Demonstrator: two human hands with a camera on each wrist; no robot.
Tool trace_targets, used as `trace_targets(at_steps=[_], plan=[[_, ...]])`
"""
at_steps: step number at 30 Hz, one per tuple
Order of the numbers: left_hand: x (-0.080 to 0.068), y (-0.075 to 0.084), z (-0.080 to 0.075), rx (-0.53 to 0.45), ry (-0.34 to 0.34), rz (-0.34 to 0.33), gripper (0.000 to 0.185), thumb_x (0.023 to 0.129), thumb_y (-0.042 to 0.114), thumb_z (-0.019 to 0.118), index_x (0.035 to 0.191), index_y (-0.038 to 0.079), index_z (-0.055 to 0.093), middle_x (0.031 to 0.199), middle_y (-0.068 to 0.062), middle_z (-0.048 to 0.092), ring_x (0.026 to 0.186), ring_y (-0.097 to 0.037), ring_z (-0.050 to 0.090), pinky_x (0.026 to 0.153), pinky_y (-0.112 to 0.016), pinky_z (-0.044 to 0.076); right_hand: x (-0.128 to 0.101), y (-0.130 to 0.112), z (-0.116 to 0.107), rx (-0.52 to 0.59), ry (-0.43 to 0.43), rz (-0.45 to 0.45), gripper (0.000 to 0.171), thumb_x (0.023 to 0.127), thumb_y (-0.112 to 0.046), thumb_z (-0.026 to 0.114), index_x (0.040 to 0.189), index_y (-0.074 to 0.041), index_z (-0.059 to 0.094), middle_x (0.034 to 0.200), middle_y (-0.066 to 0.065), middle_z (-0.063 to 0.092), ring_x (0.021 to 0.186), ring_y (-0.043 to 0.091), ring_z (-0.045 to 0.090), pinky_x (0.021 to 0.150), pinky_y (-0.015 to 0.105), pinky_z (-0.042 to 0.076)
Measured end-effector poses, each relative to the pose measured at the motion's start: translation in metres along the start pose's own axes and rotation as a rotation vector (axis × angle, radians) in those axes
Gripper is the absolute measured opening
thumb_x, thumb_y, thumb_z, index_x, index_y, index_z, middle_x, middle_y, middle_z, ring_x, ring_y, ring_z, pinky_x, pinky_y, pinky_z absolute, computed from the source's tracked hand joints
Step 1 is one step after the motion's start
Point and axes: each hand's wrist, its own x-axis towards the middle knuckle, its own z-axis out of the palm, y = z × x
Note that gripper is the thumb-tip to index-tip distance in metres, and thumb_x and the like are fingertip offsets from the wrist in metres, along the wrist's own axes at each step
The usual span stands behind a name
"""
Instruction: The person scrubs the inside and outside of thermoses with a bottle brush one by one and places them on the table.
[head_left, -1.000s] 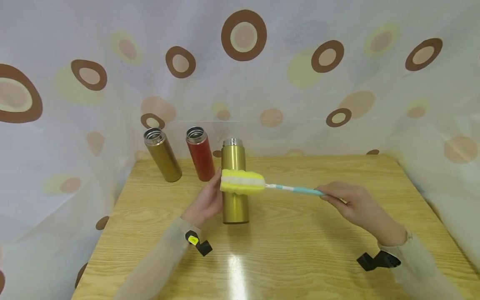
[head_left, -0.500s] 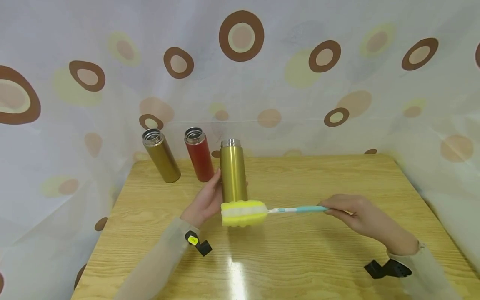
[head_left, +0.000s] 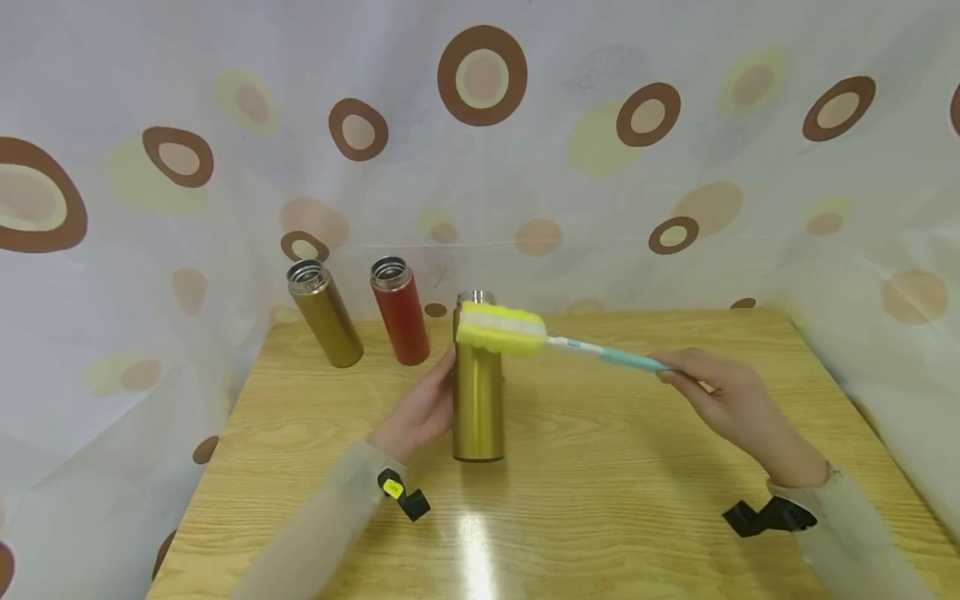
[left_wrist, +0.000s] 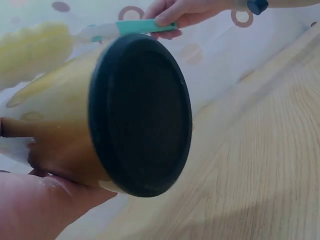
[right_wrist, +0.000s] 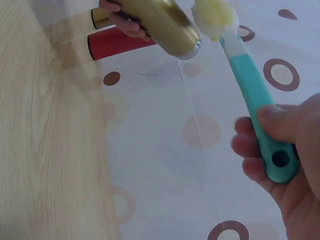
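My left hand (head_left: 423, 414) grips a gold thermos bottle (head_left: 478, 408) round its middle, its steel neck pointing up and away. In the left wrist view the black base (left_wrist: 142, 115) of this bottle is lifted off the table. My right hand (head_left: 723, 408) holds a bottle brush by the end of its teal handle (right_wrist: 252, 82), thumb on one side and fingers curled round the other. The yellow and white sponge head (head_left: 502, 328) of the brush lies across the upper part of the bottle in the head view, outside it, hiding part of the neck.
Behind the left hand, a red thermos (head_left: 401, 317) and another gold thermos (head_left: 325, 321) stand uncapped on the wooden table (head_left: 637, 500). A white curtain (head_left: 555, 183) with brown and yellow circles hangs along the back and sides.
The brush head first moved down along the bottle toward its base, then back up near the neck. The held bottle has shifted slightly right and toward me.
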Motion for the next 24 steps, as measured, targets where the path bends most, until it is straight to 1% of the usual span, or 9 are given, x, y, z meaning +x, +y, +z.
trace_targets(at_steps=[4, 6, 8, 13, 15, 18, 20, 22, 24], plan=[[0.0, -0.002, 0.003, 0.055, -0.027, 0.017, 0.057, 0.111, 0.052, 0.036, 0.155, 0.016, 0.035, 0.136, 0.0, 0.057, 0.126, -0.017, 0.056, 0.11, -0.036, 0.044, 0.007, -0.002, 0.004, -0.057, 0.03, 0.052, 0.042, 0.082, 0.015, 0.077, 0.121, -0.002, 0.076, 0.102, 0.006, 0.078, 0.084, -0.003, 0.064, 0.065, 0.009, 0.05], [0.0, -0.002, 0.004, 0.065, -0.031, 0.026, 0.053, 0.112, 0.048, 0.035, 0.153, 0.014, 0.038, 0.134, -0.001, 0.057, 0.125, -0.018, 0.055, 0.109, -0.037, 0.045, 0.01, -0.002, 0.006, -0.067, 0.034, 0.061, 0.044, 0.081, 0.016, 0.077, 0.122, -0.001, 0.075, 0.103, 0.007, 0.078, 0.087, -0.001, 0.066, 0.069, 0.009, 0.051], [0.0, -0.001, 0.004, 0.064, -0.022, 0.021, 0.05, 0.113, 0.047, 0.033, 0.151, 0.016, 0.037, 0.134, 0.0, 0.056, 0.126, -0.017, 0.054, 0.109, -0.037, 0.044, 0.012, -0.001, 0.007, -0.073, 0.033, 0.065, 0.046, 0.081, 0.017, 0.077, 0.122, -0.002, 0.075, 0.104, 0.008, 0.078, 0.089, 0.001, 0.067, 0.073, 0.008, 0.051], [-0.002, 0.0, 0.003, -0.002, 0.006, -0.002, 0.05, 0.114, 0.048, 0.027, 0.157, 0.023, 0.026, 0.14, 0.002, 0.051, 0.13, -0.015, 0.051, 0.113, -0.035, 0.04, 0.012, 0.0, 0.009, -0.078, 0.013, 0.051, 0.048, 0.076, 0.02, 0.079, 0.119, -0.002, 0.076, 0.104, 0.008, 0.078, 0.088, 0.005, 0.069, 0.074, 0.008, 0.051], [-0.002, 0.0, 0.002, -0.012, 0.008, 0.002, 0.052, 0.113, 0.048, 0.027, 0.158, 0.021, 0.025, 0.14, 0.001, 0.051, 0.13, -0.015, 0.051, 0.113, -0.035, 0.04, 0.011, 0.001, 0.009, -0.072, 0.003, 0.046, 0.048, 0.076, 0.02, 0.079, 0.118, -0.002, 0.076, 0.103, 0.008, 0.078, 0.087, 0.006, 0.07, 0.073, 0.009, 0.052], [-0.002, 0.001, 0.0, 0.009, 0.002, 0.015, 0.056, 0.113, 0.049, 0.029, 0.16, 0.019, 0.026, 0.14, 0.0, 0.053, 0.129, -0.015, 0.054, 0.111, -0.034, 0.044, 0.008, 0.003, 0.01, -0.045, -0.013, 0.034, 0.041, 0.081, 0.015, 0.079, 0.118, -0.002, 0.077, 0.103, 0.007, 0.078, 0.086, 0.007, 0.07, 0.072, 0.01, 0.052], [-0.001, 0.001, -0.001, 0.018, -0.003, 0.023, 0.056, 0.112, 0.05, 0.03, 0.159, 0.019, 0.029, 0.138, 0.0, 0.055, 0.128, -0.015, 0.056, 0.11, -0.034, 0.046, 0.005, 0.005, 0.012, -0.015, -0.023, 0.018, 0.03, 0.088, 0.005, 0.077, 0.117, -0.002, 0.077, 0.103, 0.008, 0.078, 0.085, 0.007, 0.07, 0.071, 0.011, 0.052], [0.0, 0.001, -0.002, 0.021, 0.0, 0.027, 0.053, 0.112, 0.051, 0.03, 0.154, 0.019, 0.036, 0.135, 0.0, 0.057, 0.124, -0.015, 0.058, 0.107, -0.033, 0.048, 0.002, 0.006, 0.013, 0.016, -0.039, 0.001, 0.023, 0.094, -0.004, 0.074, 0.117, -0.002, 0.077, 0.103, 0.008, 0.078, 0.085, 0.007, 0.07, 0.07, 0.011, 0.051], [0.0, 0.002, -0.003, 0.013, -0.001, 0.034, 0.048, 0.112, 0.05, 0.029, 0.147, 0.02, 0.043, 0.131, 0.001, 0.059, 0.12, -0.014, 0.06, 0.104, -0.031, 0.049, 0.0, 0.007, 0.014, 0.043, -0.057, -0.009, 0.023, 0.094, -0.004, 0.074, 0.116, -0.002, 0.077, 0.102, 0.007, 0.078, 0.082, 0.005, 0.068, 0.067, 0.012, 0.049]])
